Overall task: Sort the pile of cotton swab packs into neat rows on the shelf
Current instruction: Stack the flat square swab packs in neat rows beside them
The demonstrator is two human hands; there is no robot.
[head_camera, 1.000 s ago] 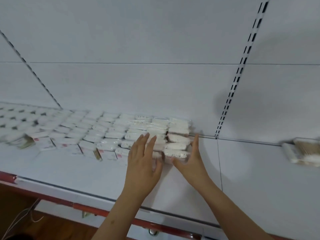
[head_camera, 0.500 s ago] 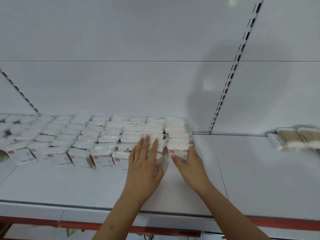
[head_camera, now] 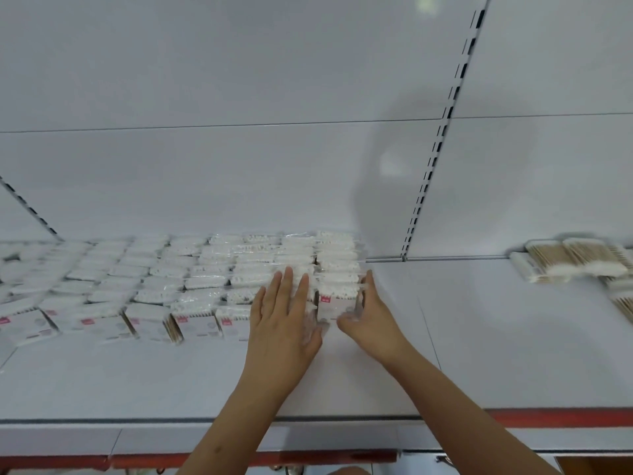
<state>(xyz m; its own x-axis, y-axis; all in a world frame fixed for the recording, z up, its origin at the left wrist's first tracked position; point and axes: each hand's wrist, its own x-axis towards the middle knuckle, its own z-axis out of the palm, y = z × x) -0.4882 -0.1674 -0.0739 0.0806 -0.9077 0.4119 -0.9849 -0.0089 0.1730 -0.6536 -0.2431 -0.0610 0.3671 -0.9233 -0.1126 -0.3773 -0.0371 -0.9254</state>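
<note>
We have the rows of swab packs (head_camera: 212,269) covering the left half of the white shelf (head_camera: 479,337), back to the rear panel. Left hand (head_camera: 284,320) lies flat, fingers straight, pressing on the second column from the right end. Right hand (head_camera: 368,318) grips the front pack (head_camera: 334,303) of the end column, thumb at its front, fingers along its right side. Loose pile of packs (head_camera: 575,258) sits far right, well apart.

The shelf (head_camera: 479,337) lay bare along its front edge and between the rows of packs (head_camera: 191,269) and the loose pile (head_camera: 575,258) at far right. The rows blocked the left rear, reaching the back panel (head_camera: 239,183). Both hands sat at the rows' right end.
</note>
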